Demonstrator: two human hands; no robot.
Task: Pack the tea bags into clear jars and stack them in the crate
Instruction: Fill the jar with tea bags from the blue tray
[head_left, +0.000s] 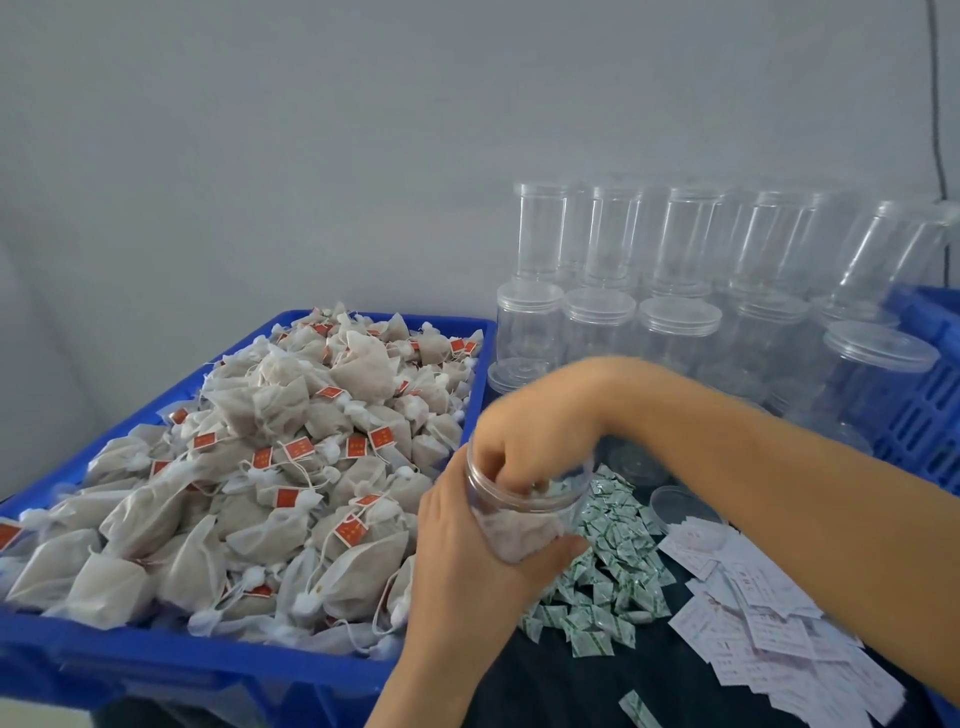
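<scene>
Centrally, the left hand (467, 540) wraps its curled fingers round a clear jar (524, 499), holding it tilted above the dark tabletop (571, 686). The right hand (524, 431) reaches into the jar's mouth, fingers bent down inside among tea bags; what they pinch cannot be told. Just left, a blue tray (156, 660) holds heaped tea bags (270, 467). Small green-printed sachets (608, 571) and paper slips (769, 623) lie to the right. Empty lidded jars (675, 291) stand stacked behind, beside a blue crate (919, 395).
</scene>
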